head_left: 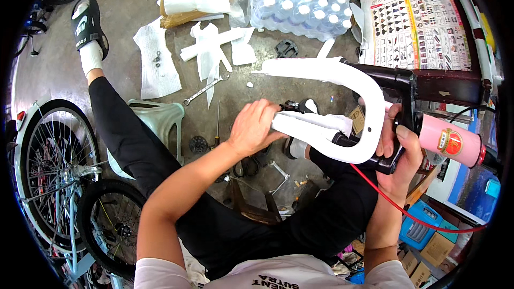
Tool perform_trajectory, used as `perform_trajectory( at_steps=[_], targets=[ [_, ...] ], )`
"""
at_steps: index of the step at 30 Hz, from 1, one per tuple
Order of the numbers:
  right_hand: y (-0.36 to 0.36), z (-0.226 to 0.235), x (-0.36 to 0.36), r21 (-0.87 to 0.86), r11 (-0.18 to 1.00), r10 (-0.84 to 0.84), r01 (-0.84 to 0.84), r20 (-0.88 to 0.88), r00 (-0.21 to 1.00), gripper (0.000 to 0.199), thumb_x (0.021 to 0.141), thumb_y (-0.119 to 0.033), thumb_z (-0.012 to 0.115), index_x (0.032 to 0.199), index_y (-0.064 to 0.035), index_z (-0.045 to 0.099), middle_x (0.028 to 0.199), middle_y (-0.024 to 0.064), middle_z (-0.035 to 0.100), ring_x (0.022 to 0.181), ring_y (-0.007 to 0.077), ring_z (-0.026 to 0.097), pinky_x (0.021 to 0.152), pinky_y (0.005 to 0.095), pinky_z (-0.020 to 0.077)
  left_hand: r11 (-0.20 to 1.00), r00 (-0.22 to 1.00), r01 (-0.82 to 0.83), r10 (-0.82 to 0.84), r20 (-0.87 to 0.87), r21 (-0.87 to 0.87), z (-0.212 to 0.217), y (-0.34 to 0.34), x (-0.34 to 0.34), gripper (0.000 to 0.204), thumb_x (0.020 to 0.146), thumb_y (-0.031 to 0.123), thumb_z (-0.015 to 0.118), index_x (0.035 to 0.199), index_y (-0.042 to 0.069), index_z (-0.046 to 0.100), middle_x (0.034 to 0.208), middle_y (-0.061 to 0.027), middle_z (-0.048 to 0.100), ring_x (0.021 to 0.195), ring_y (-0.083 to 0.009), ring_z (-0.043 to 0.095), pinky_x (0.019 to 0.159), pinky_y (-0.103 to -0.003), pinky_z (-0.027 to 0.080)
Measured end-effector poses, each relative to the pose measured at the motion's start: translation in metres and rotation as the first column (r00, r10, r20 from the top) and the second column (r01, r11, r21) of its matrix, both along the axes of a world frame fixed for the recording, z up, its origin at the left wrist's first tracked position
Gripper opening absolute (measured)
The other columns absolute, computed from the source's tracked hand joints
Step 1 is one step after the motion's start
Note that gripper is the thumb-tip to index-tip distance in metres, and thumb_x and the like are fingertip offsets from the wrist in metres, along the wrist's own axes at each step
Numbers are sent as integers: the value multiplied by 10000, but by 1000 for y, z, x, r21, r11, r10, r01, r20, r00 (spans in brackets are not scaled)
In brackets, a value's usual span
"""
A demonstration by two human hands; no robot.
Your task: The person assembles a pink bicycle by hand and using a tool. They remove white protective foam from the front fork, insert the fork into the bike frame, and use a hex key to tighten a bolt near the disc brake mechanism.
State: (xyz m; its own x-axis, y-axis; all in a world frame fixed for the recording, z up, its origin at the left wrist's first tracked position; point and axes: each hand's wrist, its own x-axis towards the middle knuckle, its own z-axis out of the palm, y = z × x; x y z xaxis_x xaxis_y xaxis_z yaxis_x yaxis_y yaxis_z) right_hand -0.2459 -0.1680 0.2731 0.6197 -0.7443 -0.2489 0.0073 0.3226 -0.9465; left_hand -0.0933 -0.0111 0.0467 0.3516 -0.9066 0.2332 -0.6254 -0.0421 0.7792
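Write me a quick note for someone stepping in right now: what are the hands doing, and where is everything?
Left hand: gripping the foam-wrapped leg of the white bicycle fork.
Right hand: closed around the black stem at the fork's crown, beside the pink frame tube.
Red cable hangs below the right hand.
Spanner and screwdriver lie on the floor.
Done: some white wrapping already lies on the floor.
Left: foam wrap is on one fork leg.
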Motion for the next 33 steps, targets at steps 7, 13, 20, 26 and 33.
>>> perform_trajectory(
  at_steps=[7, 13, 20, 26, 33],
  targets=[
    [-5, 9, -16, 0, 1000, 3, -3, 125, 992, 412, 888, -250, 550, 1163, 52, 498, 593, 33, 482, 538, 148, 477, 578, 302, 436, 983, 983, -140, 152, 106, -115, 6, -11, -17, 456, 626, 157, 808, 1007, 57, 578, 957, -117, 575, 813, -329, 610, 704, -424, 504],
    [-19, 19, -46, 3, 996, 84, -90, 332, 940, 527, 883, -282, 554, 1259, 77, 469, 719, 70, 571, 611, 157, 552, 593, 292, 450, 968, 962, -212, 231, 147, -138, 59, -9, -28, 389, 597, 118, 805, 937, 79, 620, 875, -115, 571, 767, -347, 613, 665, -439, 502],
    [-43, 27, -68, -310, 946, 229, -96, 427, 875, 622, 881, -463, 645, 1186, 69, 538, 717, 113, 606, 663, 189, 608, 693, 328, 519, 965, 952, -183, 221, 211, -186, 118, 4, -51, 349, 644, 106, 795, 942, 50, 623, 872, -128, 601, 722, -373, 623, 617, -434, 495],
    [-52, 24, -89, -278, 955, 261, -106, 612, 746, 1097, 562, -931, 531, 1111, 18, 571, 828, 98, 589, 823, 239, 597, 804, 398, 480, 979, 952, -149, 179, 248, -137, 171, 32, -71, 390, 592, 89, 821, 921, 49, 615, 839, -140, 588, 710, -377, 617, 604, -445, 493],
    [-59, -8, -63, -447, 846, 444, -289, 292, 847, 688, 812, -247, 787, 1339, -39, 396, 1236, 106, 518, 1091, 219, 584, 972, 361, 459, 966, 954, -158, 203, 220, -203, 225, 46, -95, 354, 593, 104, 852, 856, 52, 621, 756, -129, 591, 647, -354, 615, 566, -417, 493]
  ],
)
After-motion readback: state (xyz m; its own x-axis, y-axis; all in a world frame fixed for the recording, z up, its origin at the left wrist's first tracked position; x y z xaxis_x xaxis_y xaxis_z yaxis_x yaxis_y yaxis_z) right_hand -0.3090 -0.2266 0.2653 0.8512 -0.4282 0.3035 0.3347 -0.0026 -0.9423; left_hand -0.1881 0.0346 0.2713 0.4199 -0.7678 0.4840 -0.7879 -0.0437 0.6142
